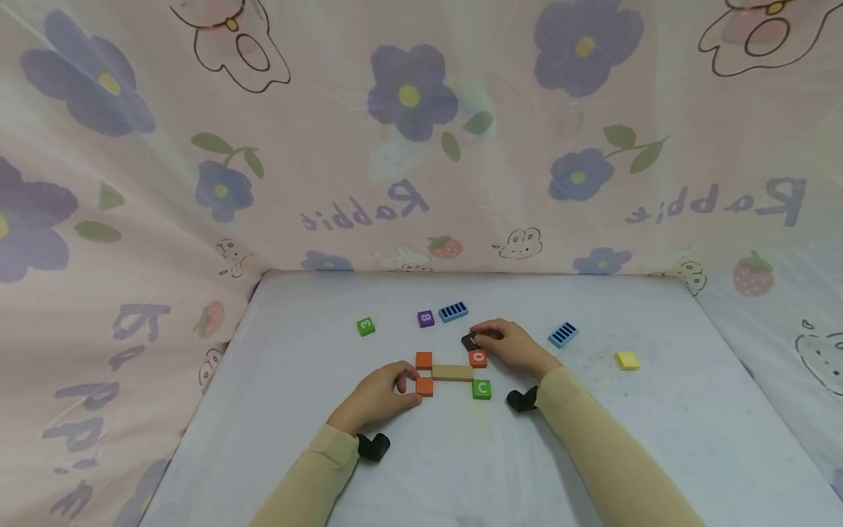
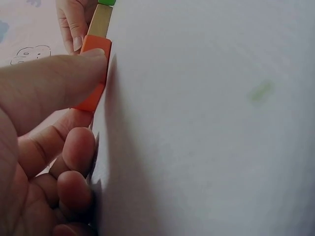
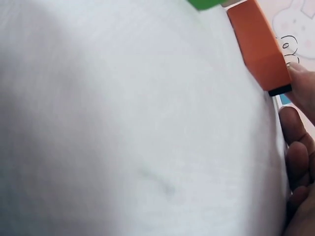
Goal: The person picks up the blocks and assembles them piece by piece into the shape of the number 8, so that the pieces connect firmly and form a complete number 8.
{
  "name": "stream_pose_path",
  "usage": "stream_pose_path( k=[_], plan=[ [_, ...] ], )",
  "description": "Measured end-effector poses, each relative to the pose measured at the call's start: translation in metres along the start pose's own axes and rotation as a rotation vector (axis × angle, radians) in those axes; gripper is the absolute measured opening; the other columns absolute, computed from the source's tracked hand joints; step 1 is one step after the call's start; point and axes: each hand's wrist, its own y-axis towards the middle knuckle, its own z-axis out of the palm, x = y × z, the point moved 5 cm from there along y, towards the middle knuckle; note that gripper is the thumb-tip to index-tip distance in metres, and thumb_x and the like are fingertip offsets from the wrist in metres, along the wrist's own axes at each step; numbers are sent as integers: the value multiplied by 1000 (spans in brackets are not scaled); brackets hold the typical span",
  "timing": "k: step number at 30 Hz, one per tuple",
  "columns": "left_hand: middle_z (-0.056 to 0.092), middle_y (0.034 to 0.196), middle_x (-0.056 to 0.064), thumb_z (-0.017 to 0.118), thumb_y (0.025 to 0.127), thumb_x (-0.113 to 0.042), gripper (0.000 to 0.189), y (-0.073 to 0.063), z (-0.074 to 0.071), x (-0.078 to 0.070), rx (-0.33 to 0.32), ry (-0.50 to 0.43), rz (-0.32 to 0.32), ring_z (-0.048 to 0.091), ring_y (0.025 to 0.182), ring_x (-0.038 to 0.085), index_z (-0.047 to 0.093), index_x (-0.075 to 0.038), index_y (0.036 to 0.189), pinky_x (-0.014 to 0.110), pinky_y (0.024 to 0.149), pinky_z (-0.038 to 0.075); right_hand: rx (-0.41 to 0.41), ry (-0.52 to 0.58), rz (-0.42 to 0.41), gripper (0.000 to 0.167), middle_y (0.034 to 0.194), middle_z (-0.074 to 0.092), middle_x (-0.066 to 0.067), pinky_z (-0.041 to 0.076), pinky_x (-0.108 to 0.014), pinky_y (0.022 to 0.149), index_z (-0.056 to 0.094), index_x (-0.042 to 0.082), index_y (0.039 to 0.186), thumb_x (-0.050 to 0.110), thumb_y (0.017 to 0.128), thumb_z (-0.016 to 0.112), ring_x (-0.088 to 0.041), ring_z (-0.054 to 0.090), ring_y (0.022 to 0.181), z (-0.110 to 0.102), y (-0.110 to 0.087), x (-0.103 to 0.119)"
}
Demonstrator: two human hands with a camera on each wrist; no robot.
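My left hand (image 1: 378, 399) pinches a plain orange block (image 1: 424, 386) between thumb and forefinger; the left wrist view shows the thumb (image 2: 59, 78) lying on the orange piece. A second orange block (image 1: 424, 360) sits just behind it. From there a long wooden block (image 1: 452, 373) runs right, toward an orange block with a 0 (image 1: 478, 359) and a green block with a C (image 1: 482, 389). My right hand (image 1: 510, 344) pinches a black block (image 1: 470, 342) right behind the 0 block. Most of the black block is hidden in the right wrist view.
Farther back lie a green block with a 3 (image 1: 365, 326), a purple block with an 8 (image 1: 426, 318) and a blue striped block (image 1: 454, 312). To the right are another blue striped block (image 1: 563, 334) and a yellow block (image 1: 628, 361). A patterned curtain (image 1: 408, 183) hangs behind the white table (image 1: 296, 315).
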Motion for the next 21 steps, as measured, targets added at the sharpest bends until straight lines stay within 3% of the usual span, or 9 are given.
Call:
stream_pose_path(
  k=[8, 21],
  plan=[
    [54, 85, -2, 74, 85, -38, 33, 3, -1, -2, -6, 6, 26, 49, 74, 15, 60, -26, 113, 32, 63, 39, -17, 6, 4, 32, 128, 56, 1, 33, -50, 104, 64, 30, 122, 41, 92, 64, -24, 48, 120, -4, -3, 1],
    [54, 85, -3, 74, 84, -39, 33, 1, 1, 2, -9, -1, -13, 50, 76, 16, 61, -27, 112, 32, 63, 40, -8, 34, 3, 36, 130, 56, 3, 31, -50, 106, 63, 31, 122, 48, 90, 64, -23, 45, 124, -1, -1, -1]
  ],
)
